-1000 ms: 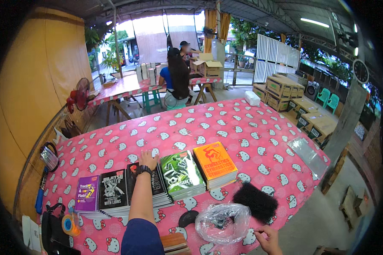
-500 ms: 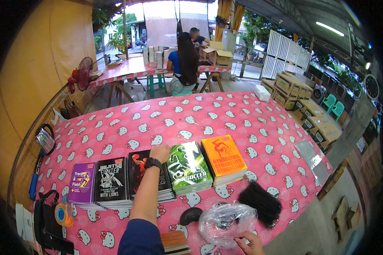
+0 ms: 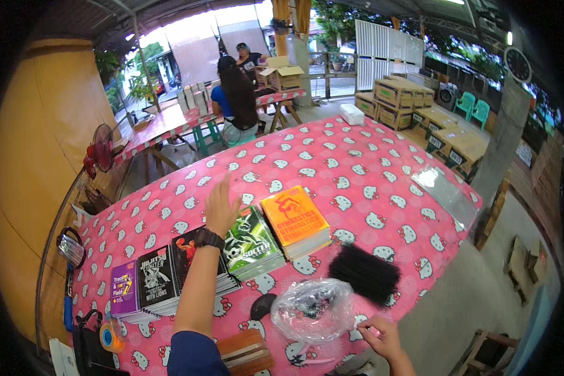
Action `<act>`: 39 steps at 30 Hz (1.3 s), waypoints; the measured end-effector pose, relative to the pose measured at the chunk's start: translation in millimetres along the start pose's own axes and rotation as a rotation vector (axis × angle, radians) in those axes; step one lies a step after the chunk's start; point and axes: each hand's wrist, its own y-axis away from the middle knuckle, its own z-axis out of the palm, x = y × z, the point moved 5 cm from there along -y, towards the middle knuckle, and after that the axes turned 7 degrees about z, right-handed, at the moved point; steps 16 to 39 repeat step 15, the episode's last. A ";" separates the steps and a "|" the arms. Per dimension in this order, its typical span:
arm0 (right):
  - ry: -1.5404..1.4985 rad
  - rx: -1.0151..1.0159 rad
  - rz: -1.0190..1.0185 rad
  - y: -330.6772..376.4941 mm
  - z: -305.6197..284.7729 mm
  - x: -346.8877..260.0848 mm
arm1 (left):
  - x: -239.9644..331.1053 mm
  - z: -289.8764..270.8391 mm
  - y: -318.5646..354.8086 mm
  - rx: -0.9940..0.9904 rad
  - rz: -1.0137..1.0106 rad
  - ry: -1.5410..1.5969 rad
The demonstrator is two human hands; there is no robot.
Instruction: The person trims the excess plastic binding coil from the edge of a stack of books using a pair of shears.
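My left hand (image 3: 222,205), a dark watch at its wrist, reaches past the stacks of spiral notebooks with its fingers stretched out. Its palm side lies by the far edge of the green soccer notebooks (image 3: 252,243). Under my wrist is a stack of black-and-red notebooks (image 3: 187,252), partly hidden by my forearm. Orange notebooks (image 3: 296,219) stand to the right; black (image 3: 157,276) and purple ones (image 3: 124,288) to the left. My right hand (image 3: 382,340) hovers with loosely bent fingers, empty, beside a clear plastic bag (image 3: 313,310) holding small dark items.
A bundle of black wire-like strands (image 3: 365,274) lies beyond the bag. Near me are a dark rounded object (image 3: 263,307), a brown wooden block (image 3: 245,352), orange tape (image 3: 111,338) and a black bag (image 3: 91,341). Two people sit at a farther table; cartons (image 3: 398,97) stand behind right.
The view has turned and tilted. My left hand has gone from gripping the black-and-red stack's far edge to stretched fingers beyond it. My right hand has drawn away from the plastic bag.
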 end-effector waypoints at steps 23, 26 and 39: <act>0.137 0.565 0.304 171.4 -321.3 138.4 | 366.6 -32.0 -43.3 0.067 -0.078 0.992; 0.137 0.565 0.304 171.4 -321.3 138.4 | 366.6 -32.0 -43.3 0.067 -0.078 0.992; 0.137 0.565 0.304 171.4 -321.3 138.4 | 366.6 -32.0 -43.3 0.067 -0.078 0.992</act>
